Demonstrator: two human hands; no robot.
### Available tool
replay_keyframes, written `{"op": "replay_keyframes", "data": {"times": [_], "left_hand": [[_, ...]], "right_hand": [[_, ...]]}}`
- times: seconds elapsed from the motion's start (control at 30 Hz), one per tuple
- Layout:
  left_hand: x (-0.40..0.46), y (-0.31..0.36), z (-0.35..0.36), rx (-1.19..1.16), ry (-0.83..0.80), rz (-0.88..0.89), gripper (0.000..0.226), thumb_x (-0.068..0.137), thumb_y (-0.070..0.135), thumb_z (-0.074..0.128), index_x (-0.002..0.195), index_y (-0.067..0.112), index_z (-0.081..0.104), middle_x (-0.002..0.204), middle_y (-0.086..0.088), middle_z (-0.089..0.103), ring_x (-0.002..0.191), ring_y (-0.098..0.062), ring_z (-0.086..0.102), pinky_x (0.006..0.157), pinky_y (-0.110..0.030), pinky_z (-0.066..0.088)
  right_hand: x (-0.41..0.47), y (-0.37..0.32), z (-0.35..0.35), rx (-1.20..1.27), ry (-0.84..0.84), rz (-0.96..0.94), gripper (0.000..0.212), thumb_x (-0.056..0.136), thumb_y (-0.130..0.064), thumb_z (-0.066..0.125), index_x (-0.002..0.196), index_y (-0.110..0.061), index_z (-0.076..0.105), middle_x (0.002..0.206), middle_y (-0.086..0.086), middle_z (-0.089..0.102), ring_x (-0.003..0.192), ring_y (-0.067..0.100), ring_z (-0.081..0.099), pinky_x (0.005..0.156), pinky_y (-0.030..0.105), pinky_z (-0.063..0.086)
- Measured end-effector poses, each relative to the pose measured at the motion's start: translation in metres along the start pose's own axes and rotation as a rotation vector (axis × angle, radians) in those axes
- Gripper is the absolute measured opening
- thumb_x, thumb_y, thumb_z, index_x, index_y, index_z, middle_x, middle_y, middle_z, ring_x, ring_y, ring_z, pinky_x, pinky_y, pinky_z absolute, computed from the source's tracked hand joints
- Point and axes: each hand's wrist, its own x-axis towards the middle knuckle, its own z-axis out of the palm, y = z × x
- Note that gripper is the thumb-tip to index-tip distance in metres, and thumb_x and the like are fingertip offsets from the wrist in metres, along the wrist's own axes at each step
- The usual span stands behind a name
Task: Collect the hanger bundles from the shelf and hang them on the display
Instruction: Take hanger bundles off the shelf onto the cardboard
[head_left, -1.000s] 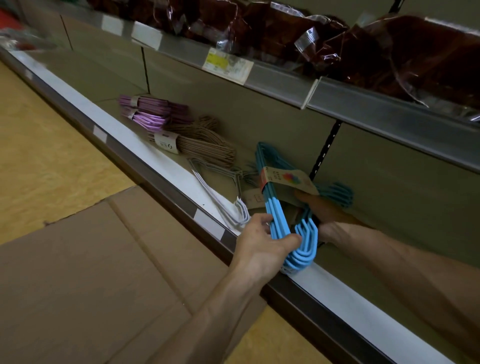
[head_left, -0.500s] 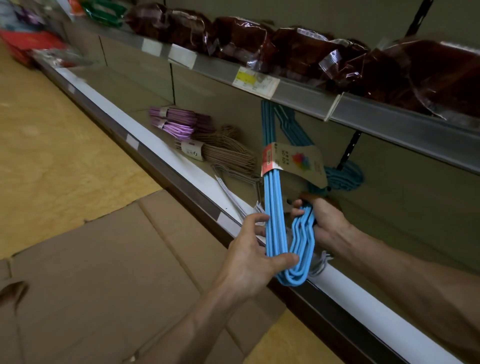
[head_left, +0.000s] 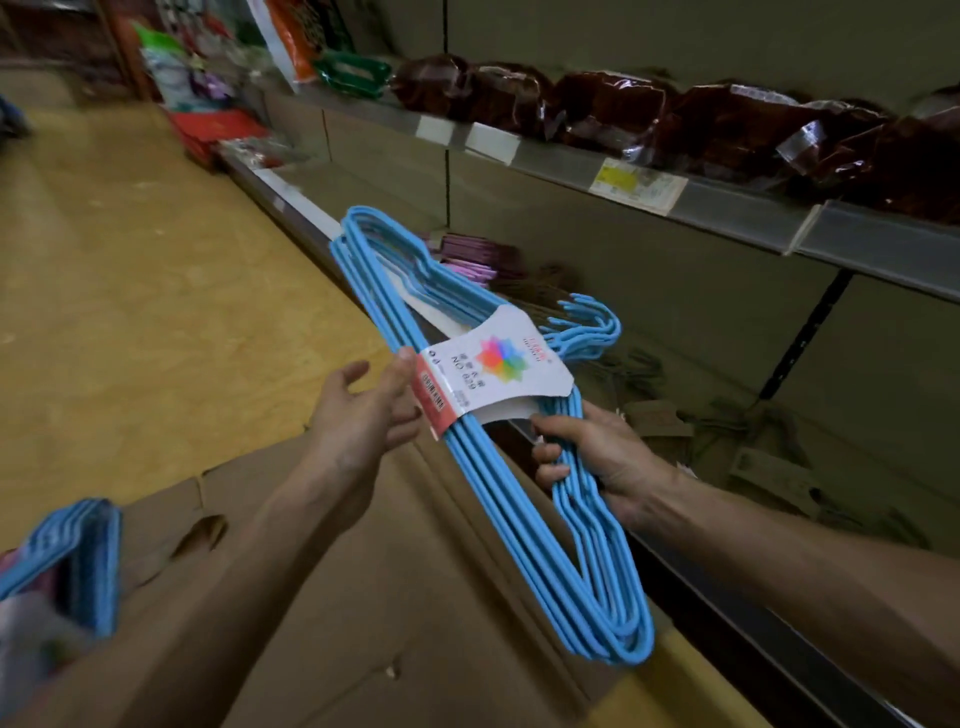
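Observation:
A bundle of blue hangers (head_left: 524, 525) with a white paper label (head_left: 493, 374) hangs in the air in front of the low shelf (head_left: 311, 218). My right hand (head_left: 597, 457) grips the bundle's upper bars just below the label. My left hand (head_left: 363, 410) is open beside it, with only the thumb touching the label's red edge. On the shelf lie purple hanger bundles (head_left: 472, 260), brown ones (head_left: 540, 296) and grey-green ones (head_left: 727, 431). A second blue hanger bundle (head_left: 72, 556) shows blurred at the lower left.
Flattened cardboard (head_left: 337, 597) covers the floor beneath my arms, with yellow floor (head_left: 130, 312) beyond. The upper shelf (head_left: 727, 208) carries dark red plastic-wrapped packs (head_left: 727, 119) and price tags. Colourful goods (head_left: 208, 78) stand at the far end of the aisle.
The blue bundle has come off the shelf, up and toward me, and tilted flat so its label faces up. My left hand has let go of it and opened. The view swung left.

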Motion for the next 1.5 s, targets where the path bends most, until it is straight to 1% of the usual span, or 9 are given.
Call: {"op": "replay_keyframes", "data": {"times": [0.13,0.23,0.3,0.43,0.6,0.8,1.1,1.3,1.5], "left_hand": [[0.004,0.024,-0.044,-0.117,0.068,0.007,0.065,0.09,0.038,0.069,0.141,0.006,0.045,0.11,-0.01,0.067,0.085,-0.022,0.07,0.063,-0.032,0.057],[-0.003,0.039,-0.069,-0.168,0.187,0.006,0.029,0.091,0.033,0.069,0.105,0.01,0.058,0.098,-0.011,0.062,0.079,-0.025,0.068,0.071,-0.039,0.06],[-0.009,0.044,-0.083,-0.203,0.269,-0.037,0.02,0.093,0.028,0.067,0.095,0.012,0.055,0.085,-0.006,0.055,0.068,-0.023,0.062,0.06,-0.032,0.058],[-0.014,0.046,-0.116,-0.233,0.367,-0.059,0.015,0.099,0.02,0.057,0.106,0.011,0.047,0.076,-0.005,0.04,0.056,-0.019,0.038,0.05,-0.03,0.045],[-0.02,0.056,-0.154,-0.237,0.355,-0.094,0.018,0.098,0.018,0.054,0.084,0.015,0.042,0.069,-0.002,0.033,0.054,-0.018,0.033,0.041,-0.023,0.042],[-0.027,0.067,-0.198,0.073,0.355,-0.136,0.016,0.098,0.018,0.058,0.106,0.005,0.056,0.097,-0.014,0.064,0.077,-0.028,0.065,0.063,-0.037,0.052],[-0.019,0.078,-0.246,0.391,0.476,0.011,0.043,0.096,0.02,0.061,0.136,0.006,0.053,0.12,-0.015,0.062,0.098,-0.028,0.065,0.08,-0.037,0.052],[-0.036,0.069,-0.207,0.562,0.228,0.245,0.036,0.094,0.028,0.064,0.13,0.024,0.058,0.104,0.002,0.071,0.097,-0.015,0.068,0.088,-0.033,0.053],[-0.035,0.061,-0.17,0.649,-0.071,0.269,0.072,0.089,0.038,0.069,0.149,0.041,0.03,0.118,0.005,0.067,0.107,-0.009,0.065,0.093,-0.031,0.053]], "right_hand": [[-0.001,0.019,0.028,-0.086,-0.152,0.064,0.026,0.096,0.009,0.049,0.11,-0.013,0.046,0.069,0.006,0.047,0.046,0.01,0.041,0.038,0.018,0.028],[-0.004,0.033,0.049,-0.146,-0.219,0.102,0.023,0.096,0.008,0.052,0.108,-0.011,0.047,0.067,0.005,0.048,0.047,0.01,0.041,0.038,0.019,0.03],[-0.006,0.044,0.062,-0.204,-0.236,0.134,0.02,0.095,0.007,0.055,0.106,-0.009,0.049,0.063,0.003,0.048,0.047,0.01,0.04,0.039,0.019,0.03],[-0.012,0.066,0.089,-0.25,-0.251,0.239,0.013,0.094,0.002,0.059,0.094,-0.008,0.051,0.064,0.002,0.042,0.047,0.01,0.036,0.04,0.021,0.027],[-0.015,0.079,0.12,-0.242,-0.356,0.454,0.016,0.096,-0.007,0.054,0.082,-0.01,0.048,0.063,0.0,0.042,0.045,0.008,0.026,0.038,0.018,0.022],[-0.021,0.098,0.143,-0.282,-0.342,0.394,0.027,0.094,0.003,0.046,0.077,-0.016,0.035,0.06,0.0,0.031,0.045,0.01,0.023,0.04,0.021,0.019],[-0.025,0.127,0.166,-0.422,-0.223,0.181,0.047,0.088,0.013,0.047,0.114,-0.025,0.058,0.061,0.001,0.039,0.043,0.012,0.03,0.04,0.023,0.026],[-0.026,0.145,0.177,-0.561,-0.117,0.048,0.043,0.084,0.002,0.064,0.114,-0.027,0.056,0.075,0.006,0.054,0.046,0.012,0.042,0.043,0.026,0.036],[-0.034,0.159,0.185,-0.74,-0.115,-0.087,0.046,0.078,-0.017,0.079,0.114,-0.032,0.052,0.084,-0.004,0.066,0.058,0.003,0.057,0.05,0.022,0.044]]}}
